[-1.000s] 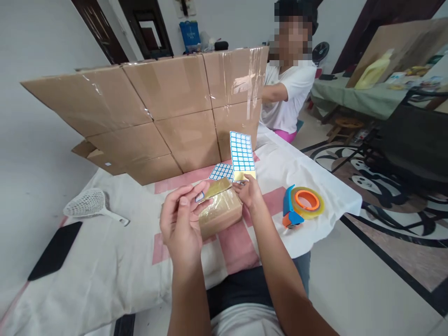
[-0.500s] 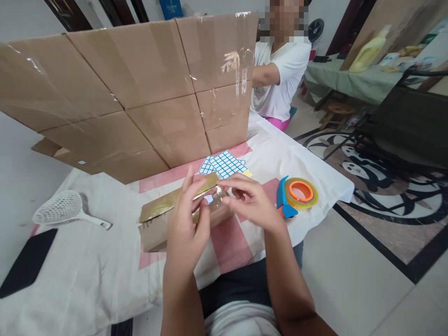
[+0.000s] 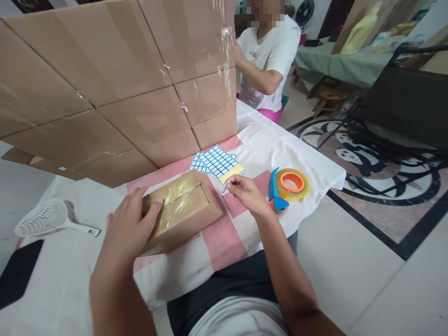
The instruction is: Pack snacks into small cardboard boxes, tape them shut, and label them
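Note:
A small cardboard box (image 3: 191, 217), its top closed with shiny clear tape, lies tilted across my view on the table. My left hand (image 3: 124, 226) holds its left end, thumb on the taped top and fingers toward the far side. Just right of the box, my right hand (image 3: 248, 193) pinches a small white sticker (image 3: 224, 188) between thumb and finger. Sheets of blue-edged white stickers (image 3: 217, 161) lie overlapping behind that hand, with a bare yellowish strip at the near corner. A blue and orange tape dispenser (image 3: 278, 193) with a roll of clear tape lies to the right.
Stacked cardboard boxes (image 3: 140, 107) form a wall along the table's far side. A white mesh scoop (image 3: 45, 217) and a black flat object (image 3: 19, 270) lie left. Behind the boxes sits a person in a white shirt (image 3: 269, 60). A dark chair (image 3: 413, 98) stands right.
My left hand has moved left to the box's end. The right hand, formerly at the box's right end, now holds a sticker clear of it. The view has shifted slightly.

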`<state>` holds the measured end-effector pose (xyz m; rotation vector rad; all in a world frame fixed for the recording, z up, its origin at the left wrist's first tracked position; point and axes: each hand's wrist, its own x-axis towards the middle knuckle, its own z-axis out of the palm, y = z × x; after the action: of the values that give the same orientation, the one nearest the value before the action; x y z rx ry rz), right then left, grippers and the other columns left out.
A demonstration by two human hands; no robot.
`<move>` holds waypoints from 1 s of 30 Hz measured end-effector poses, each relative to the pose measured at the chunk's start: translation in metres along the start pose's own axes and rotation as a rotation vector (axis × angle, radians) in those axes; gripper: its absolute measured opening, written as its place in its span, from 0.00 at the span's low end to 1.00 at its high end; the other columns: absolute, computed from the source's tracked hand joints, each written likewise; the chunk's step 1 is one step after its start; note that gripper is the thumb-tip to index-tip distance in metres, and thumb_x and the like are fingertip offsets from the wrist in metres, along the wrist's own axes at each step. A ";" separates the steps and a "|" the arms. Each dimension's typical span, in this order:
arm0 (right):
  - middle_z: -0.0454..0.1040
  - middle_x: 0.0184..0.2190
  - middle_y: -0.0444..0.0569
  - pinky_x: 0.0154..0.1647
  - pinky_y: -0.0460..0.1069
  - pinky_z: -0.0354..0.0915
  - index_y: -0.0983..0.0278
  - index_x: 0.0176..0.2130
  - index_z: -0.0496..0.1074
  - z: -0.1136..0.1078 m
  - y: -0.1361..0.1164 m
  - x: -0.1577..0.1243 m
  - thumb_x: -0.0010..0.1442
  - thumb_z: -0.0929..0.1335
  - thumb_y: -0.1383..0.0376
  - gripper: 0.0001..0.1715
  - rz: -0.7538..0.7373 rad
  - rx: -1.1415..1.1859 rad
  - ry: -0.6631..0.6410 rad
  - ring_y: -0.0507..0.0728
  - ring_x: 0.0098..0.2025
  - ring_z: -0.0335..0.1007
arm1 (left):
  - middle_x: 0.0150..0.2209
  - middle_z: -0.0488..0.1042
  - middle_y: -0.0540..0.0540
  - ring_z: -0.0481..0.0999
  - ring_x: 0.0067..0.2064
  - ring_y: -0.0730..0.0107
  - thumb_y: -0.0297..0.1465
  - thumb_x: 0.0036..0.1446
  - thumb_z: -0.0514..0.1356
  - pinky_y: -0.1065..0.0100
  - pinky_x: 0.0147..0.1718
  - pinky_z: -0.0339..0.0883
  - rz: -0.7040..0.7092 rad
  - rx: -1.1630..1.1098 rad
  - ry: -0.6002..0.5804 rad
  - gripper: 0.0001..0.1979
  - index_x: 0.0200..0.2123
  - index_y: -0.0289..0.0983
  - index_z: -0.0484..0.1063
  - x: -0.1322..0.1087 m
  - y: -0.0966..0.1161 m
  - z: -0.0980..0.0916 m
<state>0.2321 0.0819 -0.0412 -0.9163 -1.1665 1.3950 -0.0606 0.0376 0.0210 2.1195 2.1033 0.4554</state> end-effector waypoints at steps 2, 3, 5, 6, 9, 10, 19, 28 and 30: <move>0.69 0.29 0.43 0.31 0.46 0.55 0.64 0.33 0.71 0.000 0.010 -0.007 0.54 0.72 0.60 0.11 0.107 0.022 -0.074 0.50 0.30 0.60 | 0.63 0.67 0.35 0.64 0.65 0.40 0.52 0.65 0.49 0.35 0.62 0.55 0.003 0.006 -0.048 0.32 0.63 0.37 0.64 0.003 -0.019 0.000; 0.69 0.28 0.42 0.30 0.46 0.54 0.64 0.33 0.71 0.002 0.013 -0.010 0.54 0.72 0.60 0.10 0.158 0.035 -0.114 0.50 0.28 0.59 | 0.63 0.68 0.37 0.63 0.65 0.43 0.54 0.64 0.50 0.38 0.64 0.55 0.027 -0.015 -0.060 0.33 0.62 0.38 0.65 0.004 -0.025 0.000; 0.69 0.27 0.42 0.28 0.46 0.53 0.64 0.33 0.71 0.009 0.019 -0.014 0.53 0.71 0.61 0.09 0.239 0.056 -0.177 0.49 0.27 0.58 | 0.63 0.69 0.39 0.64 0.64 0.46 0.56 0.62 0.51 0.42 0.65 0.55 0.082 -0.051 -0.060 0.34 0.60 0.38 0.67 0.003 -0.031 0.000; 0.69 0.27 0.41 0.28 0.46 0.53 0.64 0.32 0.71 0.012 0.020 -0.014 0.53 0.71 0.62 0.08 0.267 0.066 -0.202 0.49 0.27 0.59 | 0.63 0.69 0.40 0.64 0.64 0.47 0.56 0.61 0.51 0.43 0.65 0.56 0.087 -0.051 -0.060 0.34 0.60 0.39 0.67 0.003 -0.032 0.000; 0.70 0.26 0.41 0.27 0.45 0.52 0.65 0.32 0.71 0.014 0.023 -0.011 0.52 0.71 0.63 0.08 0.320 0.083 -0.258 0.49 0.28 0.62 | 0.63 0.69 0.40 0.65 0.63 0.46 0.56 0.61 0.52 0.43 0.64 0.57 0.080 -0.022 -0.074 0.35 0.61 0.39 0.67 0.002 -0.032 0.001; 0.70 0.26 0.41 0.27 0.45 0.52 0.65 0.33 0.71 0.013 0.024 -0.011 0.52 0.71 0.63 0.08 0.336 0.083 -0.269 0.50 0.28 0.63 | 0.63 0.69 0.40 0.65 0.63 0.46 0.56 0.61 0.52 0.43 0.64 0.57 0.079 -0.014 -0.078 0.35 0.61 0.39 0.66 0.002 -0.032 0.002; 0.75 0.30 0.43 0.43 0.49 0.61 0.65 0.30 0.75 0.007 0.041 -0.015 0.50 0.74 0.65 0.07 0.269 0.110 -0.296 0.53 0.35 0.69 | 0.60 0.71 0.38 0.68 0.60 0.44 0.56 0.61 0.51 0.41 0.61 0.60 0.097 0.034 -0.061 0.35 0.61 0.39 0.67 0.000 -0.033 0.002; 0.74 0.30 0.43 0.42 0.49 0.61 0.65 0.31 0.74 0.009 0.044 -0.015 0.52 0.73 0.63 0.07 0.260 0.066 -0.313 0.53 0.36 0.68 | 0.60 0.71 0.38 0.68 0.59 0.44 0.56 0.60 0.51 0.41 0.62 0.59 0.096 0.044 -0.049 0.34 0.60 0.40 0.67 0.000 -0.034 0.004; 0.73 0.31 0.44 0.42 0.50 0.63 0.65 0.32 0.73 0.010 0.041 -0.015 0.52 0.72 0.62 0.09 0.266 -0.006 -0.320 0.54 0.36 0.69 | 0.60 0.71 0.38 0.68 0.60 0.44 0.56 0.60 0.51 0.42 0.62 0.59 0.094 0.047 -0.048 0.34 0.59 0.39 0.68 0.000 -0.034 0.005</move>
<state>0.2150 0.0661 -0.0793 -0.8980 -1.3196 1.8048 -0.0918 0.0392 0.0067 2.2396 2.0147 0.3652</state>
